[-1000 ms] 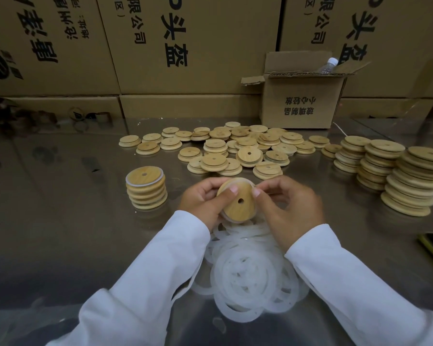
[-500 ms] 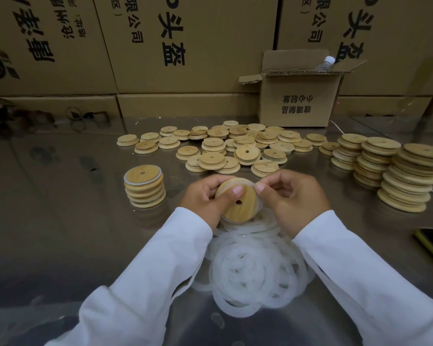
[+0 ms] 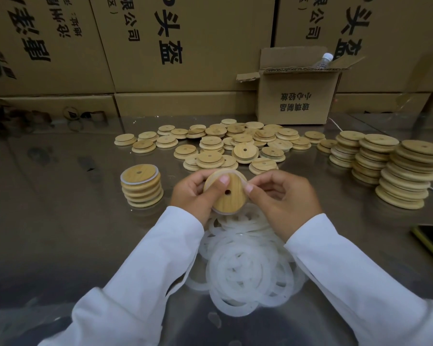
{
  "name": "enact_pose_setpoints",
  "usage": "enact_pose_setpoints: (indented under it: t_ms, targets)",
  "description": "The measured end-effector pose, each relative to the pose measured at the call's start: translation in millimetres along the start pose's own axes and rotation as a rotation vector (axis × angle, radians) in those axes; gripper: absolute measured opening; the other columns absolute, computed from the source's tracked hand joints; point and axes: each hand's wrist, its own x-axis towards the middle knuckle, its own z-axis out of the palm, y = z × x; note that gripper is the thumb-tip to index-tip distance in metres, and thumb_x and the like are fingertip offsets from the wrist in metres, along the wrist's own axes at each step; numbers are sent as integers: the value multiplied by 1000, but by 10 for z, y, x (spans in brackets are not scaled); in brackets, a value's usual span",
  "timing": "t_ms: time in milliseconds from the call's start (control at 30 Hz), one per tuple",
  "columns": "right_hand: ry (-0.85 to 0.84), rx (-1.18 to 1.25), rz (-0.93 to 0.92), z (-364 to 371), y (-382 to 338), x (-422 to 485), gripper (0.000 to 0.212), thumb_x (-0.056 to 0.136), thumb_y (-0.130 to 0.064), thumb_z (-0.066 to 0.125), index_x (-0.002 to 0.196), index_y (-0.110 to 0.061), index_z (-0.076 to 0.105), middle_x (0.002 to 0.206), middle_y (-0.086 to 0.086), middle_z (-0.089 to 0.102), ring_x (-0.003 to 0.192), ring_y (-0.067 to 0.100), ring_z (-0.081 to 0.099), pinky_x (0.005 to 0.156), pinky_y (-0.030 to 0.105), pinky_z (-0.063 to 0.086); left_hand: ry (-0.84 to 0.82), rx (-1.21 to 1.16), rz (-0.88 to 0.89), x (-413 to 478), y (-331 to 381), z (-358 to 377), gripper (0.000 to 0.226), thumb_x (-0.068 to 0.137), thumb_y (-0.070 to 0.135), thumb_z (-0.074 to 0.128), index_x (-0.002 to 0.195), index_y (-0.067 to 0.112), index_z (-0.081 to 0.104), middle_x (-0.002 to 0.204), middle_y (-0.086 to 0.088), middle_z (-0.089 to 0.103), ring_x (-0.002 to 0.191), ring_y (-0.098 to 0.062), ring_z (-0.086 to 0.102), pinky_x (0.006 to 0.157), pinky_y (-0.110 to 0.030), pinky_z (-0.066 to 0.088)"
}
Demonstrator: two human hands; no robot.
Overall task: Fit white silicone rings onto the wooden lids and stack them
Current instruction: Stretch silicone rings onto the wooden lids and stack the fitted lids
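lid (image 3: 226, 196) held over the ring pile (image 3: 245, 265), left hand (image 3: 193, 193) gripping, thumb on face. right hand (image 3: 285, 198) pinches ring (image 3: 239, 174), now drawn over the top rim; seating looks nearly done, stacking next.

Tall brown cardboard cartons (image 3: 185, 46) printed with black characters wall off the far side. A dull, reflective steel table (image 3: 60, 221) spreads below. Far right, a small open cardboard box (image 3: 298, 98) holds a clear plastic bottle (image 3: 324, 59).
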Motion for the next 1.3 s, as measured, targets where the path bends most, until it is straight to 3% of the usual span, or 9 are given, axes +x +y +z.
enact_pose_setpoints:
  t_ms: [100,200,367,467,567,733,933,1300]
  targets:
    - [25,-16,-2,1,0,-11,10,77,-22,70,69,-22,65,70,-6,68,72,11,64,68,24,52,-41,19,-13,-3,-14,9,14,71,21,69,85,17,69,77,-4,72,78,-24,66,82,-47,53]
    - [25,-66,4,5,-8,-21,12,77,-21,69,67,-22,64,67,-9,65,69,9,62,67,23,50,-71,75,7,-3,-30,2,9,76,15,68,85,17,69,75,-4,71,74,-19,66,78,-39,53]
    - [51,-20,67,5,-24,11,14,78,-17,70,65,-18,64,65,-1,66,69,19,64,72,34,54,-83,75,26,3,-14,0,12,79,11,66,90,10,68,81,-12,70,78,-25,65,79,-42,53]
    - [65,9,100,5,-33,17,13,79,-16,69,66,-16,65,66,3,66,68,22,64,74,40,55,-79,79,52,6,-10,9,10,79,9,66,87,14,67,71,0,71,68,-13,66,65,-29,56]
    - [66,-22,80,12,-52,12,14,80,-16,68,67,-18,64,68,2,66,71,21,65,74,37,55,-62,76,83,8,3,4,12,79,8,66,90,12,66,72,0,70,64,-7,65,58,-19,52]
    - [42,-93,61,10,-56,-10,10,81,-22,67,71,-21,65,70,-6,65,71,12,62,68,25,50,-45,66,87,2,1,-1,13,78,8,67,91,12,65,74,-2,69,65,-8,65,59,-20,52]
    - [-29,43,84,8,-70,-25,19,80,-9,67,72,-26,64,73,0,65,73,23,64,67,27,53,-19,63,90,17,-9,-21,10,79,10,67,88,14,66,72,1,70,65,-9,65,60,-20,52]
    - [-61,58,98,1,-94,-27,25,83,-3,63,73,-26,62,71,-5,64,65,11,60,64,21,52,-12,98,72,10,17,-20,12,78,12,67,89,14,66,79,-6,69,74,-18,64,71,-31,52]
